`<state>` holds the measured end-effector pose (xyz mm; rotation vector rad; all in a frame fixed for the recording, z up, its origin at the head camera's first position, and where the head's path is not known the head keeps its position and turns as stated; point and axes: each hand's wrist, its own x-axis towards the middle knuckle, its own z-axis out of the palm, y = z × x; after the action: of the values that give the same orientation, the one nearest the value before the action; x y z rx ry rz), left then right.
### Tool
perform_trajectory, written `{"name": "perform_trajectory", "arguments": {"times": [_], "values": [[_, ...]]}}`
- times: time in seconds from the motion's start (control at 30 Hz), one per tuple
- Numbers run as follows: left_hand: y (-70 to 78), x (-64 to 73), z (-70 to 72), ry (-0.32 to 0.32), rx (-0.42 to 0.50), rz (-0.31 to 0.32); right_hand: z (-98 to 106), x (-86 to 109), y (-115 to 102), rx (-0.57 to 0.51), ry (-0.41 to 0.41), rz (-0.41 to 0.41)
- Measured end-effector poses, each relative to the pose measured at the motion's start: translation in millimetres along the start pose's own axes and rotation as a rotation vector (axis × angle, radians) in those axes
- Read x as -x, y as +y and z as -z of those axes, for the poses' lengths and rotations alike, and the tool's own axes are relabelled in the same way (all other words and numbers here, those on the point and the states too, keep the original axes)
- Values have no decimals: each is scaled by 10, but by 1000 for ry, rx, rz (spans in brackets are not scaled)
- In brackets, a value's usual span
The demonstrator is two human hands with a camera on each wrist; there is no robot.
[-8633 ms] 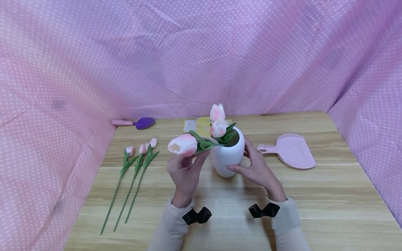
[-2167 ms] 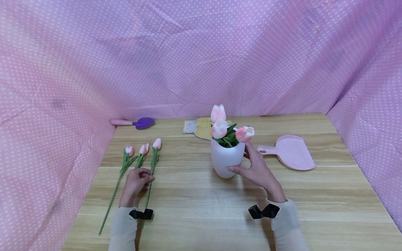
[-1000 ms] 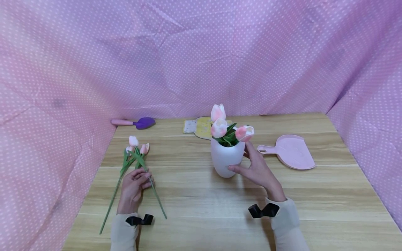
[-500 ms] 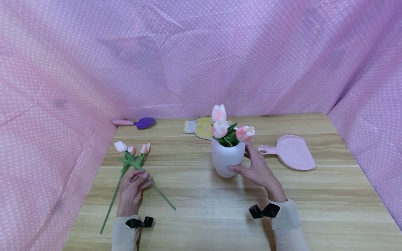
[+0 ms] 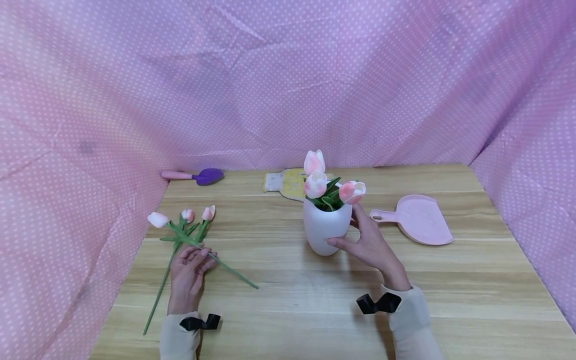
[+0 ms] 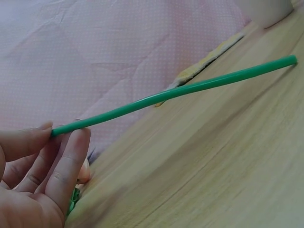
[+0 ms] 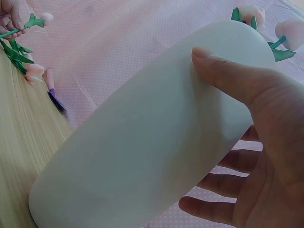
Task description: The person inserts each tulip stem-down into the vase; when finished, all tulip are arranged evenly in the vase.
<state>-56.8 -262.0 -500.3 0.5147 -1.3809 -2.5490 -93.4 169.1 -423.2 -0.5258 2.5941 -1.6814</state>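
The two hands are well apart, each engaged with its own object. The left hand (image 5: 185, 280) pinches a tulip (image 5: 183, 237) by its stem between thumb and fingers; the pale bloom points to the left, the cut end of the stem to the right. This tulip passes above two loose tulips (image 5: 208, 213) lying on the wooden table (image 5: 288, 310). The right hand (image 5: 372, 245) grips a white vase (image 5: 325, 232) at its right side — thumb on the front, fingers behind. The vase stands upright on the table, with three pink-and-white tulips (image 5: 315, 184) in its mouth. A flat yellow-and-white piece (image 5: 292, 182) lies behind the vase, partly hidden. A purple trowel (image 5: 209, 176) lies at the rear left; a pink dustpan (image 5: 423, 220) lies right of the vase.
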Motion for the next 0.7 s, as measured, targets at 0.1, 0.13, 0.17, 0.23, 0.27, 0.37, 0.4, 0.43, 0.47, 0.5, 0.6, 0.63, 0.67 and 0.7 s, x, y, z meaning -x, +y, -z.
{"name": "perform_trajectory", "arguments": {"times": [0.1, 0.13, 0.17, 0.23, 0.27, 0.37, 0.4, 0.43, 0.47, 0.5, 0.6, 0.63, 0.67, 0.7], "values": [[-11, 13, 5, -20, 19, -8, 0, 2, -4, -2, 0, -4], [-16, 17, 7, -30, 24, -11, 0, 2, -6, -3, 0, -4], [-23, 21, 9, -45, 34, -17, 0, 2, -7, -4, 0, -4], [-35, 30, 11, -75, 62, -19, -1, 2, -9, -5, 0, -2], [-41, 34, 11, -89, 74, -20, -1, 2, -9, -6, 0, -1], [-61, 44, 14, -128, 102, -21, -2, 3, -12, -6, 0, 1], [-65, 48, 13, -136, 108, -17, -2, 3, -13, -6, 0, 2], [-69, 51, 13, -146, 114, -16, -3, 3, -13, -5, 1, 3], [-72, 53, 13, -154, 117, -14, -2, 4, -14, -4, 1, 4], [-75, 56, 10, -159, 120, -14, -2, 4, -15, -3, 2, 6], [-77, 64, -1, -163, 130, -10, -1, 5, -14, -1, 4, 9], [-77, 66, -6, -161, 135, -9, -1, 5, -13, 0, 3, 8], [-75, 69, -10, -158, 144, -6, 0, 5, -12, 0, 3, 8], [-73, 72, -15, -150, 149, -7, 0, 4, -11, 0, 3, 7]]}}
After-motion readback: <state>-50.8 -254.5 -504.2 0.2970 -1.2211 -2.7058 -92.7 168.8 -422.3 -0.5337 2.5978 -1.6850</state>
